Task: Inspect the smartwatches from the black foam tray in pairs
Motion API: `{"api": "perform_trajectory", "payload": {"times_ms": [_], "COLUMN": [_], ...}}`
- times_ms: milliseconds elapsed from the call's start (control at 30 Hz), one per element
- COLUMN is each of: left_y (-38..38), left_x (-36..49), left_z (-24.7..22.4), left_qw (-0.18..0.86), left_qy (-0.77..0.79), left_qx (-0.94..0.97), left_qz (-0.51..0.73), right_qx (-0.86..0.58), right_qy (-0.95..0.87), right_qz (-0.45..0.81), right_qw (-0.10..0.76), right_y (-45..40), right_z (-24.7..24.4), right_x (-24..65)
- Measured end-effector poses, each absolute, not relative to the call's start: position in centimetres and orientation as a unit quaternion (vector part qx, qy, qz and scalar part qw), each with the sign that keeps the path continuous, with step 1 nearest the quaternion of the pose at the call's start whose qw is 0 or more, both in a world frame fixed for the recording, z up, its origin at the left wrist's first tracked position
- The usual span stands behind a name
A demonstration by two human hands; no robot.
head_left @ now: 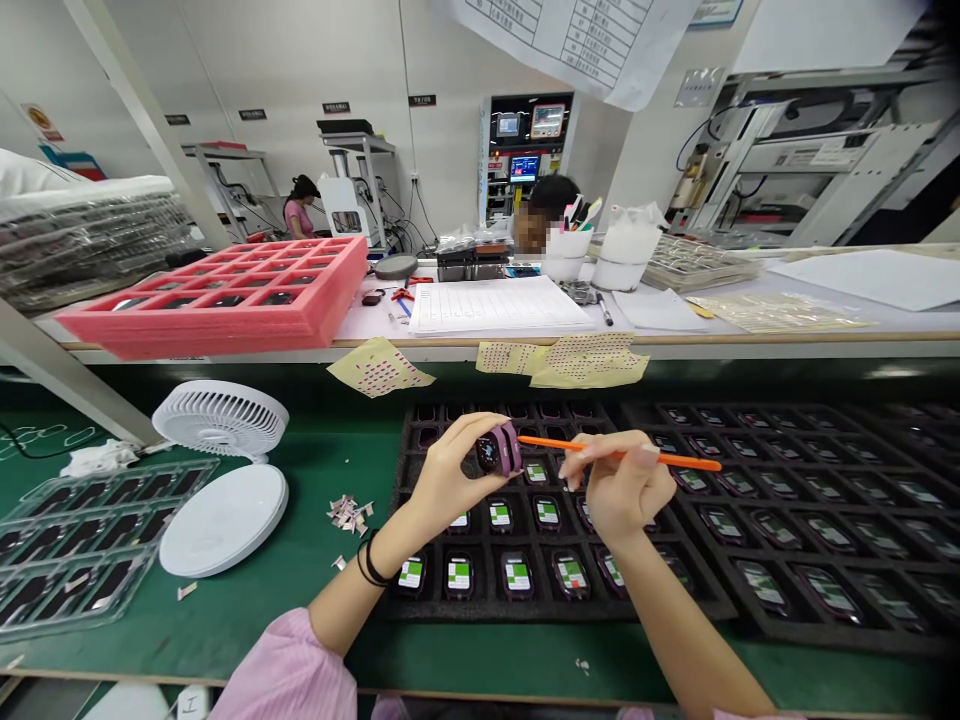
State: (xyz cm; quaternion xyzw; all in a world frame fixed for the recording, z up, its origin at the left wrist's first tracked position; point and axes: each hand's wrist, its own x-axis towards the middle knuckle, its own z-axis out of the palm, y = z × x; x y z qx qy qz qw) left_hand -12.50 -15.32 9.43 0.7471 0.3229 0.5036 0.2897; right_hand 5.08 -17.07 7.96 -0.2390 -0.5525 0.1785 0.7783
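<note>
My left hand [450, 468] pinches a purple-cased smartwatch body [510, 450] between thumb and fingers, its dark lit face turned to the left. The purple part shows two layers; whether it is one piece or two I cannot tell. In my right hand [624, 490] is a thin orange stick [682, 461], held like a pen. Its left tip is at or very near the purple edge; contact is unclear. Beneath both hands lies a black foam tray [540, 612] with watch bodies in its pockets, several showing green and white screens, such as this watch body [517, 573].
A second black tray [817, 628] of watches lies at right. On the left stand a white fan [225, 520] and a clear tray [45, 628] of dark pieces. Small scraps [350, 514] lie between. A pink foam tray [330, 318] sits on the shelf; people are behind.
</note>
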Motion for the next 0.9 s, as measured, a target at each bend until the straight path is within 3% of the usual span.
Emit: {"api": "perform_trajectory", "payload": {"times_ms": [200, 533, 700, 900], "left_y": [-15.21, -15.51, -15.33, -15.50], "left_x": [-12.57, -12.37, -12.24, -12.06], "left_z": [9.25, 9.62, 9.40, 9.46], "left_qw": [0.269, 0.384, 0.372, 0.367], "left_qy": [0.322, 0.333, 0.335, 0.337], "left_qx": [0.760, 0.675, 0.684, 0.692], "left_qz": [0.496, 0.535, 0.530, 0.523], "right_qx": [-0.230, -0.248, -0.240, -0.249], "right_qy": [-0.535, -0.545, -0.557, -0.560], "right_qz": [0.170, 0.174, 0.158, 0.242], "right_qw": [0.795, 0.782, 0.779, 0.752], "right_y": [-17.27, -17.26, -16.81, -16.69], "right_z": [8.48, 7.94, 7.67, 7.93], "right_x": [4.86, 4.65, 4.83, 4.72]}}
